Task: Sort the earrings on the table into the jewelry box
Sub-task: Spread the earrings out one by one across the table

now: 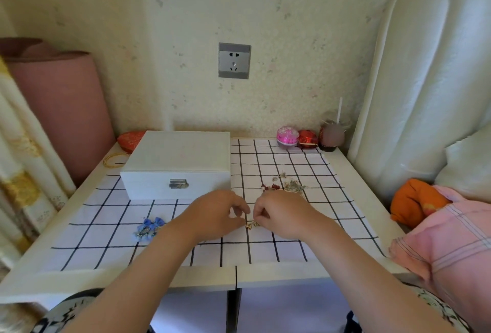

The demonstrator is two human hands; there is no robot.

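The white jewelry box (176, 162) stands shut at the back left of the checked cloth (292, 162), its metal clasp facing me. A pair of gold earrings (252, 224) lies on the cloth between my hands. My left hand (216, 216) and my right hand (281, 216) hover over them with fingers curled, fingertips nearly touching above the earrings. Whether either hand pinches an earring is hidden by the fingers. A small heap of mixed earrings (288, 186) lies behind my right hand. Blue flower earrings (148, 227) lie to the left of my left forearm.
A pink round case (287, 137), a red case (308, 138) and a cup with a straw (332, 136) stand at the back right by the wall. A gold bangle (114, 159) and an orange-red pouch (130, 140) lie left of the box. Pink bedding (451, 239) borders the table's right edge.
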